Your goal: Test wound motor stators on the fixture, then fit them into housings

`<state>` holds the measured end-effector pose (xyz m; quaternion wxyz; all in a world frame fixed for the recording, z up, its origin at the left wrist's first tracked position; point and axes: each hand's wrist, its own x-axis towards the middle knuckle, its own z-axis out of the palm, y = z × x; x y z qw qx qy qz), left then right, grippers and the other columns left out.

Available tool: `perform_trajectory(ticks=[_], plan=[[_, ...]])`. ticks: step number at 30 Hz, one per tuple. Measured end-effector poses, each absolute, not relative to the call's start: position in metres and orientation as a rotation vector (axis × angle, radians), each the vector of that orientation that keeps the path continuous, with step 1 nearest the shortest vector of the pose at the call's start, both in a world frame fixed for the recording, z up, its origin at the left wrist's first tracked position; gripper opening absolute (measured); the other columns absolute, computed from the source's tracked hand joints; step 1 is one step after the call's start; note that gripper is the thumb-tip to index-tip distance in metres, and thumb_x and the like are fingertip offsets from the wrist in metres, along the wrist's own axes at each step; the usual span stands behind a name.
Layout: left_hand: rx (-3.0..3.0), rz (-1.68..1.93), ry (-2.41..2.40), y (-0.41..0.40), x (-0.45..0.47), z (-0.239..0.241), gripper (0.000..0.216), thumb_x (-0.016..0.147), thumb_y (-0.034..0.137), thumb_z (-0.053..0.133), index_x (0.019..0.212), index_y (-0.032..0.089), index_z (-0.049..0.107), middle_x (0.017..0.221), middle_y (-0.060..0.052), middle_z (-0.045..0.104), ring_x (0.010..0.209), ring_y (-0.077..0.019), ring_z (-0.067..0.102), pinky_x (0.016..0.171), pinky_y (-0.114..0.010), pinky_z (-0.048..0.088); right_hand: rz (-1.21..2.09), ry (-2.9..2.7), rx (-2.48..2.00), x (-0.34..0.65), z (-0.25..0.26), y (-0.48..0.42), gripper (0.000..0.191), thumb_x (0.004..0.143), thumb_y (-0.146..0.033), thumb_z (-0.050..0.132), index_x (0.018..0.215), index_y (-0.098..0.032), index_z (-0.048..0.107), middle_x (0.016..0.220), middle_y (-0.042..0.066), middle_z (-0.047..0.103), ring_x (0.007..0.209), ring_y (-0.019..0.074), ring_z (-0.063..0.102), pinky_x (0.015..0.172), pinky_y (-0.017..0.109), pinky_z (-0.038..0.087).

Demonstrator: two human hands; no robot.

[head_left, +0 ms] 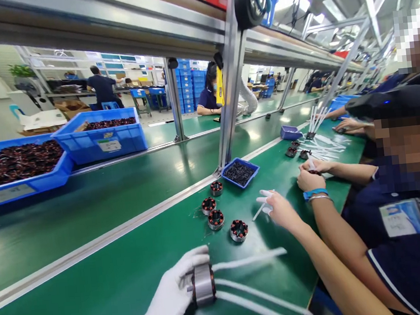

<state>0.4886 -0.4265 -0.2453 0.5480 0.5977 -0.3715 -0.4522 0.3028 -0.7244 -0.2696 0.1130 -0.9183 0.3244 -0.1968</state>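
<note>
My left hand, in a white glove, grips a motor stator with a grey metal outer ring. Several long white tubes stick out of the stator toward the right. My right hand, with white coverings on its fingertips, pinches a thin white stick above the green bench. Left of it rests a stator with copper windings, apart from the hand. Several more stators stand behind it in a loose row.
A small blue tray of black pieces sits by the metal post. Blue bins of wound parts stand at the back left. On the right, a co-worker's hands hold a part near scattered white tubes. A metal rail crosses the bench.
</note>
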Motion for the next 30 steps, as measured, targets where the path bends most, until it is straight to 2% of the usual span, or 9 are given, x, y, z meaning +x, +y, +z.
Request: perform_trajectory(ticks=[3, 5, 8, 10, 14, 18, 20, 25, 30], plan=[[1.356, -1.025, -0.748, -0.424, 0.490, -0.242, 0.058, 0.073, 0.033, 0.061, 0.128, 0.029, 0.041, 0.140, -0.006, 0.036, 0.125, -0.0257, 0.037, 0.100, -0.032, 0.037, -0.501, 0.901, -2.732, 0.298, -0.292, -0.737, 0.015, 0.068, -0.011, 0.056, 0.076, -0.015, 0.068, 0.115, 0.015, 0.058, 0.115, 0.0286, 0.046, 0.097, 0.043, 0.037], [1.321, -1.060, -0.657, -0.424, 0.489, -0.239, 0.064, 0.073, 0.030, 0.061, 0.131, 0.029, 0.035, 0.139, -0.009, 0.038, 0.119, -0.0268, 0.044, 0.093, -0.033, 0.043, -0.578, 0.860, -2.600, 0.297, -0.290, -0.724, 0.016, 0.075, -0.018, 0.052, 0.081, -0.015, 0.067, 0.105, 0.013, 0.063, 0.106, 0.0260, 0.053, 0.090, 0.041, 0.042], [1.298, -1.224, -0.493, -0.428, 0.486, -0.233, 0.056, 0.070, 0.025, 0.064, 0.122, 0.022, 0.046, 0.130, -0.015, 0.047, 0.096, -0.0261, 0.059, 0.069, -0.031, 0.053, -0.631, 0.749, -2.317, 0.300, -0.262, -0.686, 0.021, 0.080, -0.028, 0.050, 0.092, -0.018, 0.064, 0.089, 0.007, 0.067, 0.081, 0.0190, 0.062, 0.074, 0.032, 0.049], [1.296, -1.286, -0.407, -0.429, 0.485, -0.231, 0.046, 0.070, 0.021, 0.063, 0.114, 0.019, 0.052, 0.122, -0.014, 0.053, 0.087, -0.0226, 0.061, 0.061, -0.028, 0.054, -0.549, 0.567, -2.225, 0.310, -0.239, -0.658, 0.018, 0.079, -0.030, 0.054, 0.089, -0.020, 0.065, 0.085, 0.004, 0.067, 0.075, 0.0156, 0.061, 0.069, 0.027, 0.049], [1.192, -1.361, -0.365, -0.427, 0.485, -0.231, 0.040, 0.074, 0.018, 0.058, 0.113, 0.019, 0.053, 0.114, -0.011, 0.059, 0.085, -0.0194, 0.061, 0.071, -0.032, 0.054, -0.403, 0.295, -2.174, 0.336, -0.217, -0.617, 0.011, 0.074, -0.021, 0.059, 0.080, -0.021, 0.068, 0.079, 0.001, 0.067, 0.074, 0.0126, 0.060, 0.068, 0.023, 0.047], [1.015, -1.422, -0.362, -0.422, 0.485, -0.232, 0.049, 0.076, 0.015, 0.055, 0.124, 0.019, 0.045, 0.124, -0.012, 0.053, 0.108, -0.0258, 0.053, 0.089, -0.040, 0.047, -0.351, 0.294, -2.046, 0.357, -0.228, -0.596, 0.011, 0.067, -0.014, 0.060, 0.074, -0.018, 0.068, 0.074, 0.000, 0.066, 0.070, 0.0119, 0.059, 0.065, 0.021, 0.046], [0.999, -1.414, -0.377, -0.423, 0.483, -0.230, 0.052, 0.077, 0.016, 0.054, 0.128, 0.020, 0.040, 0.129, -0.012, 0.049, 0.115, -0.0271, 0.048, 0.093, -0.042, 0.044, -0.320, 0.360, -1.971, 0.365, -0.237, -0.587, 0.011, 0.064, -0.011, 0.059, 0.070, -0.017, 0.065, 0.068, -0.001, 0.063, 0.064, 0.0108, 0.057, 0.058, 0.019, 0.043], [1.245, -1.349, -0.480, -0.430, 0.477, -0.223, 0.057, 0.076, 0.025, 0.057, 0.129, 0.017, 0.039, 0.128, -0.012, 0.050, 0.110, -0.0264, 0.052, 0.087, -0.039, 0.049, -0.335, 0.428, -1.879, 0.375, -0.257, -0.573, 0.017, 0.056, -0.003, 0.048, 0.066, -0.017, 0.052, 0.056, -0.006, 0.049, 0.052, 0.0065, 0.044, 0.047, 0.016, 0.033], [1.356, -1.253, -0.529, -0.432, 0.476, -0.235, 0.053, 0.074, 0.019, 0.050, 0.125, 0.013, 0.044, 0.116, -0.011, 0.060, 0.093, -0.0234, 0.061, 0.071, -0.036, 0.055, -0.325, 0.444, -1.881, 0.376, -0.260, -0.570, 0.016, 0.055, -0.007, 0.050, 0.067, -0.017, 0.050, 0.055, -0.006, 0.048, 0.050, 0.0063, 0.042, 0.044, 0.016, 0.030]])
